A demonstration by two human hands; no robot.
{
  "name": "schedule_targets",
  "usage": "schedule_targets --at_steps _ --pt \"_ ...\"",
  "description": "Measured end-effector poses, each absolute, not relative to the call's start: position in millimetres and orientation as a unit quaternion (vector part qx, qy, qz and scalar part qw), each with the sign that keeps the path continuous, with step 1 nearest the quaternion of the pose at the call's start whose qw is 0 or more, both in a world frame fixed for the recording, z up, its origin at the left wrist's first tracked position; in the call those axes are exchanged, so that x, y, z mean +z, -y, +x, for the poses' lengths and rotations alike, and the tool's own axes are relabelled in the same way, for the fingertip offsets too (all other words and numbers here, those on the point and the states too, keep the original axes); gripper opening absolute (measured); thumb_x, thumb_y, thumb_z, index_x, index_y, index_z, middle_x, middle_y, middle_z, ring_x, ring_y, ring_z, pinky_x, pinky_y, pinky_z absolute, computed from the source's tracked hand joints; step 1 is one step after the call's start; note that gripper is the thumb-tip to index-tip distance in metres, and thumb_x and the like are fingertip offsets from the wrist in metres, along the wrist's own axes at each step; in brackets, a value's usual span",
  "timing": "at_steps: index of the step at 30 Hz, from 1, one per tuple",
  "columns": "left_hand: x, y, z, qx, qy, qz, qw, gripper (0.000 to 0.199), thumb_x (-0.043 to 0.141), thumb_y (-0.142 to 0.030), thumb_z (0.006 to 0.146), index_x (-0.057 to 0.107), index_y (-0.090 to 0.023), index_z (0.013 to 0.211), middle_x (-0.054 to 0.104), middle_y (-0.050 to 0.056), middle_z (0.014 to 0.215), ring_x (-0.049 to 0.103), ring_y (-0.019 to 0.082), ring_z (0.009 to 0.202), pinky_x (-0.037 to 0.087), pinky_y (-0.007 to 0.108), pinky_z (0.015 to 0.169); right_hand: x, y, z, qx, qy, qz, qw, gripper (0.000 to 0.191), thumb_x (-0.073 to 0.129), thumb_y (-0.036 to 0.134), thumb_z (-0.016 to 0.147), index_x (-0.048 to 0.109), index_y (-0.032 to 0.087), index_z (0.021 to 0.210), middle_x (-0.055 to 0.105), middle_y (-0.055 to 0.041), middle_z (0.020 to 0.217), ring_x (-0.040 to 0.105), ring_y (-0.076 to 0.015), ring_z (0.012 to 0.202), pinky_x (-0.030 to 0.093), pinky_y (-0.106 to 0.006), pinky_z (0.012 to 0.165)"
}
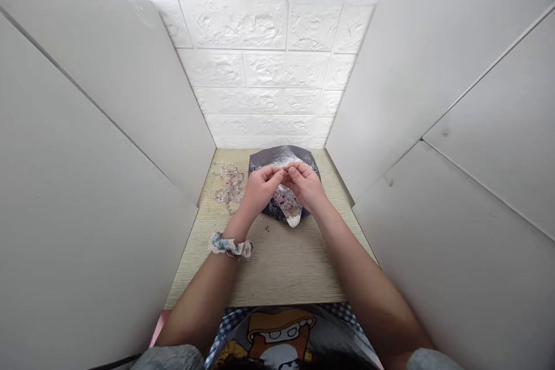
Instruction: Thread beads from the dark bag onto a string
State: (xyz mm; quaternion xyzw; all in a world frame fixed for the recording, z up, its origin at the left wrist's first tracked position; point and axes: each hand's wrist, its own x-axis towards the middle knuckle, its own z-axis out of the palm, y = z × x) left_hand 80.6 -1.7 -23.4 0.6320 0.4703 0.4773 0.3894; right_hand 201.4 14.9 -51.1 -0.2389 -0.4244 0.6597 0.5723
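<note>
Left hand (pixel 260 187) and right hand (pixel 306 185) cover the middle of the silvery bag (pixel 281 157); whatever their fingertips pinch is too small to tell. Beaded pile (pixel 229 185) near the desk's (pixel 281 266) far-left corner: individual pieces indistinct.

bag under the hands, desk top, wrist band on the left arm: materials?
Bag: looks like metallised plastic film, shiny and crinkled, grey-silver with bright glints. Desk top: pale wood-grain surface, matte; the even streaks suggest laminate rather than solid wood, though that can't be settled. Wrist band: gathered printed fabric, soft with a pale frilled edge, likely a scrunchie.
</note>
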Motion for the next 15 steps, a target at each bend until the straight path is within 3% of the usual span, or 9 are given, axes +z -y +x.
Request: schedule_targets --at_steps 15 --pt "-22.5 2.6 80.0 0.483 -0.478 0.628 0.379 0.022 0.049 -0.034 0.072 0.059 -0.014 0.071 0.059 0.0 0.068 0.05 0.01 0.063 0.038 0.021 0.059 -51.8 -15.5 204.2 0.687 0.412 -0.245 0.546 0.019 0.067 0.03 0.065 0.056 0.02 0.077 0.061 0.0031 0.073 0.058 -0.0076 0.064 0.049 -0.025 0.071"
